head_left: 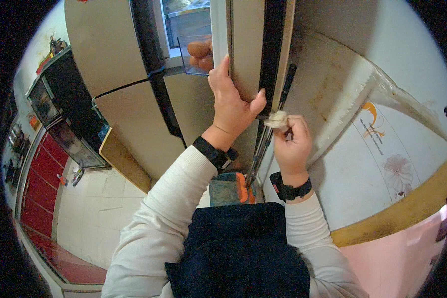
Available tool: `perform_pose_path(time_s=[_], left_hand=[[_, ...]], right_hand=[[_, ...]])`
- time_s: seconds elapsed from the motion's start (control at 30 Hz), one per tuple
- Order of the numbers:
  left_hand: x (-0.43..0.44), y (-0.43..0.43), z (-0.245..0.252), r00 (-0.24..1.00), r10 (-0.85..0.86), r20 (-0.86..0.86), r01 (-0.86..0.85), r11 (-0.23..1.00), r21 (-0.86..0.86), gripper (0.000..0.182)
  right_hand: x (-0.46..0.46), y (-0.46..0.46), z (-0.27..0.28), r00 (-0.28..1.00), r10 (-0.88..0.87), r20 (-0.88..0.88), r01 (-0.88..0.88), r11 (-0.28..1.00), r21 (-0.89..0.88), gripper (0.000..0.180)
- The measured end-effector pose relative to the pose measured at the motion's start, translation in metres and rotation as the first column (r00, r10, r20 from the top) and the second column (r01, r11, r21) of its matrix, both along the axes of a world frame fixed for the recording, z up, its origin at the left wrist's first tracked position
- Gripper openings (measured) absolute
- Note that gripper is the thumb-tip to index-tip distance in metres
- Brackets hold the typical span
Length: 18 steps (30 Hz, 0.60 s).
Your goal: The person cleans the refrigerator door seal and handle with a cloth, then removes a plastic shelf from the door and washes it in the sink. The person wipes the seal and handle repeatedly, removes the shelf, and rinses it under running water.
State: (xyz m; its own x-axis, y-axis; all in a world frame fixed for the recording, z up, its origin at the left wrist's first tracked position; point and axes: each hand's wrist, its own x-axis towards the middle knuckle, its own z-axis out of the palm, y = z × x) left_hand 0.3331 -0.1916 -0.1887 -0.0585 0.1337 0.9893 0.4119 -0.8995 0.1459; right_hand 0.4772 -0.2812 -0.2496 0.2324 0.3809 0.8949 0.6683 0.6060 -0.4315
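Note:
An upper refrigerator door stands ajar, with my left hand gripping its lower part, fingers on the inner edge and thumb on the outer side. Just right of it, my right hand pinches a small crumpled whitish piece, which looks like cloth, close to the door's bottom corner. Behind the door gap, a clear plastic bin holds several round orange-brown items, perhaps eggs. The beige front of the other refrigerator door is at the left.
Long-handled tools lean beside the refrigerator, above a grey and orange dustpan-like item. A plastic-edged panel and a white printed surface lie to the right. A wooden board edge, red cabinets and a dark appliance stand left.

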Motion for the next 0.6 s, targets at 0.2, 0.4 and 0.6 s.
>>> perform_pose_path(time_s=[0.2, 0.4, 0.6], left_hand=[[-0.006, 0.009, -0.004, 0.997, -0.048, -0.056, 0.049, 0.999, 0.006, 0.098], [-0.029, 0.010, 0.016, 0.974, 0.011, -0.227, 0.006, 0.998, 0.070, 0.110], [-0.034, 0.011, 0.047, 0.967, 0.101, -0.233, -0.072, 0.989, 0.129, 0.128]], right_hand=[[-0.008, 0.005, 0.006, 0.999, 0.005, 0.054, -0.013, 0.989, 0.145, 0.015], [-0.003, 0.000, 0.001, 0.983, -0.107, 0.150, 0.072, 0.973, 0.220, 0.025], [0.004, -0.008, -0.004, 0.925, -0.211, 0.315, 0.140, 0.962, 0.233, 0.041]])
